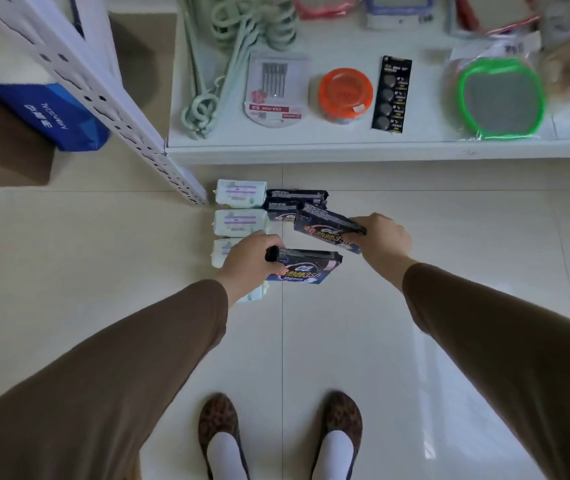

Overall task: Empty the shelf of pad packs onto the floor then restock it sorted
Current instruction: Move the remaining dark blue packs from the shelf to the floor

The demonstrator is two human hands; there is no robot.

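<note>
On the tiled floor below the white shelf (345,152) lies a column of white pad packs (240,197), several of them, partly covered by my left arm. Beside them a dark navy pad pack (294,199) lies flat. My left hand (247,263) grips one end of a second dark pack (306,268) just above the floor. My right hand (382,239) holds a third dark pack (325,226), tilted, over the one lying at the back.
The shelf carries mint plastic hooks (204,109), a needle card (273,91), an orange-lidded jar (344,93), a battery card (392,95) and a green-rimmed mirror (501,98). A perforated white upright (110,98) slants at left, with a blue-and-white bag (44,109) on a cardboard box. My feet stand below.
</note>
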